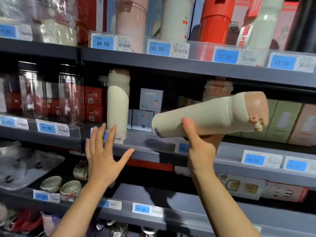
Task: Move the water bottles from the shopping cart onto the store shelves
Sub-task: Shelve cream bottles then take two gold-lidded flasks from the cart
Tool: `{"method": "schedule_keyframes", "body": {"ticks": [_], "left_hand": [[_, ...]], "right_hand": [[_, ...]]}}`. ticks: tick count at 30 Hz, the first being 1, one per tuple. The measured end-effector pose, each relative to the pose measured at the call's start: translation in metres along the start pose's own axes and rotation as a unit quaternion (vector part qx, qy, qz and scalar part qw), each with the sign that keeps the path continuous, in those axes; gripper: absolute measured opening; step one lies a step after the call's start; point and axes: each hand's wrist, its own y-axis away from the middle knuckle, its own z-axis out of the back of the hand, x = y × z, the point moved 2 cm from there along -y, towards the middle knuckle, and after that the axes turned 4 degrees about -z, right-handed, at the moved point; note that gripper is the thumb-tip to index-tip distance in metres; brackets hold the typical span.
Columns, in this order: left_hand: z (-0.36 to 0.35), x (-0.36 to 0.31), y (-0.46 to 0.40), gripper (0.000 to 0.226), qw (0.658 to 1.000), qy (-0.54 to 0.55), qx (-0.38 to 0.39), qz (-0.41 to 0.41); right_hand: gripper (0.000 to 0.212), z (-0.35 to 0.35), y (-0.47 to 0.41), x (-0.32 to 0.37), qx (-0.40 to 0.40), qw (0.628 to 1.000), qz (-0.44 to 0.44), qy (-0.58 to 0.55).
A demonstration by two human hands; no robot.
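Water bottle, cream body with a tan-pink lid (212, 115), sits right of centre in the frame, carried nearly on its side, lid end tipped up toward the right, base pointing left. It is in front of the middle shelf (150, 142), not yet resting on it. Working left to right: clear jars (51, 94) fill the left part of that shelf, behind a 36.90 price tag (47, 128). Next, a matching cream bottle (118, 101) stands upright at the shelf's front lip, small boxes (147, 110) just behind and to its right. The left hand (102, 156) hangs just below and in front of this upright bottle, fingers straight and spread, palm toward the shelf, holding nothing; fingertips overlap the bottle's base in view, but contact cannot be confirmed. Likely purpose: steadying the standing bottle or guarding the gap beside it. The right hand (201, 147) cradles the carried bottle from beneath, thumb up across the near side, other fingers wrapped behind and mostly hidden. Forearm rises steeply from the lower right of the frame, wrist bent back. The sideways carry probably helps clear the shelf above; the bottle would need righting before it stands in the open stretch beside its twin. Green and pink boxes (282, 122) occupy the far right. Shopping cart not in view.
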Motion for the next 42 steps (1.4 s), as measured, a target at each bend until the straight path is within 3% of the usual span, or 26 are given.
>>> {"method": "schedule_keyframes", "body": {"ticks": [2,8,17,24,27,32,34,42], "left_hand": [[-0.009,0.01,-0.001,0.085,0.999,-0.033,0.023,-0.009],[-0.018,0.019,-0.003,0.083,0.995,-0.086,0.03,-0.032],[-0.02,0.02,-0.005,0.082,0.994,-0.099,0.019,-0.035],[-0.018,0.018,-0.006,0.082,0.994,-0.099,0.026,-0.032],[-0.017,0.018,-0.005,0.082,0.994,-0.102,0.029,-0.031],[-0.018,0.019,-0.006,0.082,0.993,-0.108,0.03,-0.032],[-0.018,0.019,-0.006,0.082,0.993,-0.108,0.03,-0.03],[-0.018,0.018,-0.006,0.083,0.993,-0.106,0.03,-0.033]], "right_hand": [[0.037,-0.011,-0.014,-0.006,0.029,0.999,0.008,0.012],[0.073,-0.036,-0.055,-0.024,0.099,0.967,0.159,0.174],[0.069,-0.059,-0.071,-0.023,0.226,0.884,0.11,0.395],[0.074,-0.081,-0.089,-0.023,0.243,0.813,0.097,0.519],[0.064,-0.082,-0.102,-0.026,0.215,0.819,0.052,0.529],[0.058,-0.073,-0.112,-0.037,0.156,0.899,-0.075,0.401],[0.057,-0.07,-0.111,-0.04,0.136,0.914,-0.089,0.372],[0.073,-0.068,-0.102,-0.04,0.098,0.883,-0.03,0.458]]}}
